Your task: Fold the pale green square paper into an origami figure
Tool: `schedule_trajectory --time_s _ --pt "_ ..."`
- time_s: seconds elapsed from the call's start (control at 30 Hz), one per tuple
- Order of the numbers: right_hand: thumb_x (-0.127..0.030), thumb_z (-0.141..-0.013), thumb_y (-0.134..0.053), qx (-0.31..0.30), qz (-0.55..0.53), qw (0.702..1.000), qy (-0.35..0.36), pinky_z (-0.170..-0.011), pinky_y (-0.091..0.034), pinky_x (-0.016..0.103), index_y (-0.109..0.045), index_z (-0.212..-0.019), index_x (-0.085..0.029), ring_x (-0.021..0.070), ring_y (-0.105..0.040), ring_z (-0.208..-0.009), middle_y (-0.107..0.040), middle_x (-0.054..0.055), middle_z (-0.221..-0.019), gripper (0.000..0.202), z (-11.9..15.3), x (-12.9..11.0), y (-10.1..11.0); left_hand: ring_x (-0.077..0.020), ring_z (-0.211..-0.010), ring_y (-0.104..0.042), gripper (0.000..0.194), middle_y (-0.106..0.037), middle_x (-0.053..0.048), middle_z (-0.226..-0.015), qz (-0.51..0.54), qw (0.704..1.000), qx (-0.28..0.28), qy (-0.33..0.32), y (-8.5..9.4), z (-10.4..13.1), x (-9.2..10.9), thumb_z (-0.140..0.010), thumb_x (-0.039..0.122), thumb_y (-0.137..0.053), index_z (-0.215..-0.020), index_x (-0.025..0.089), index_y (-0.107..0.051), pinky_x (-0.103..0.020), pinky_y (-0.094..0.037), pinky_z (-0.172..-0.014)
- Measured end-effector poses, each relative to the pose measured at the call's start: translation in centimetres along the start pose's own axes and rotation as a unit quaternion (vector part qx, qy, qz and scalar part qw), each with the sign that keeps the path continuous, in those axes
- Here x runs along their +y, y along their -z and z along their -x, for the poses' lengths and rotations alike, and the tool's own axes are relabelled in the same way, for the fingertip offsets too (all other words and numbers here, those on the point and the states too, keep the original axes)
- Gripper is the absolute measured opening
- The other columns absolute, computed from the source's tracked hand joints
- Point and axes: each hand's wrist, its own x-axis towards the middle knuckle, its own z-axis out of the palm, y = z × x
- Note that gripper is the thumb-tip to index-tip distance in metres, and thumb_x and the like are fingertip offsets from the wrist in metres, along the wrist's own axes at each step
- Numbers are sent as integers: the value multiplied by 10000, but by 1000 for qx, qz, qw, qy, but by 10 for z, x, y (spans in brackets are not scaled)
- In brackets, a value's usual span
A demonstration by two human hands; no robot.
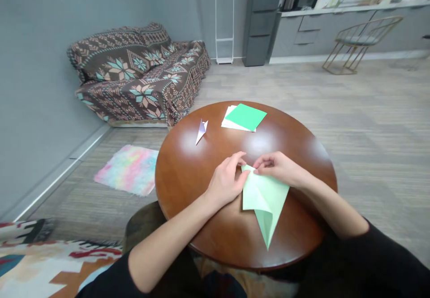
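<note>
A pale green sheet of paper (268, 190), partly folded, is held over the near half of the round brown table (188, 177). Its lower part opens into a loose fold that tapers to a point toward me. My left hand (230, 177) pinches the top left corner between thumb and fingers. Close beside it, my right hand (278, 167) grips the top edge, its thumb and fingertips pressed together on the paper. The tips of my left fingers are partly hidden behind the sheet.
At the table's far side lie a green sheet (247, 116) and several white sheets (231, 122) under it. A small folded white and purple paper piece (202, 131) sits left of them. Beyond are a covered sofa (141, 74), a pastel rug (129, 169) and a wire-backed chair (361, 40).
</note>
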Motion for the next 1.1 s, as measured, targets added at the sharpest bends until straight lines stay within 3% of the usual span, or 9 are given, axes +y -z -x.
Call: schedule_trajectory --time_s 0.1,0.17,0.27,0.37,0.5,0.7,0.87,1.1 --pt "-410 -767 -752 50 -53 996 59 -576 -396 253 -675 -849 -162 130 -559 -634 -642 6 -735 272 1 -2 -2 -207 -1102 -626 542 -572 -125 -1334 155 985 56 53 -2 -4 1 -840 230 -658 -1344 230 -459 -347 -557 -884" --pt "-419 -780 -749 96 -87 987 100 -589 -396 255 -659 -849 -171 130 -553 -649 -636 6 -752 273 2 -4 -3 -206 -1074 -641 601 -563 -140 -1336 250 959 70 109 -2 -7 1 -801 263 -715 -1342 215 -459 -319 -563 -834" --pt "-412 -787 -754 120 -118 978 120 -581 -382 249 -633 -855 -182 126 -532 -644 -619 -3 -747 268 5 -7 -4 -148 -787 -662 376 -685 -69 -965 376 907 6 190 1 -11 4 -771 339 -762 -1060 151 -611 -264 -534 -708" --pt "-427 -807 -732 72 -151 983 73 -540 -363 242 -618 -850 -185 118 -513 -591 -611 -11 -722 271 10 -9 -6 -96 -577 -570 302 -633 5 -687 437 870 -36 227 5 -13 10 -731 379 -796 -774 143 -613 -214 -458 -554" --pt "-409 -792 -741 5 -181 983 28 -524 -360 231 -620 -794 -165 112 -525 -568 -620 -10 -694 272 14 -10 -10 -74 -483 -496 311 -573 42 -575 435 873 -36 219 9 -12 15 -700 375 -815 -711 150 -600 -194 -382 -478" --pt "-300 -755 -716 8 -150 988 27 -546 -391 232 -640 -772 -151 120 -548 -584 -661 4 -705 169 10 -10 -21 -87 -460 -500 308 -592 25 -590 412 888 -54 199 8 -13 9 -755 418 -759 -744 158 -594 -214 -374 -466" --pt "-226 -722 -665 -2 -127 991 34 -565 -402 237 -671 -770 -149 130 -556 -605 -672 4 -727 92 12 -15 -29 -76 -519 -462 281 -556 36 -602 391 901 -6 186 7 -14 12 -762 371 -733 -697 154 -566 -211 -356 -521" --pt "-250 -711 -663 -22 -132 991 -11 -557 -407 247 -703 -804 -148 150 -581 -593 -679 10 -697 144 12 -18 -30 -82 -534 -415 280 -503 52 -575 365 912 38 183 6 -14 12 -773 343 -697 -647 170 -516 -221 -335 -547"
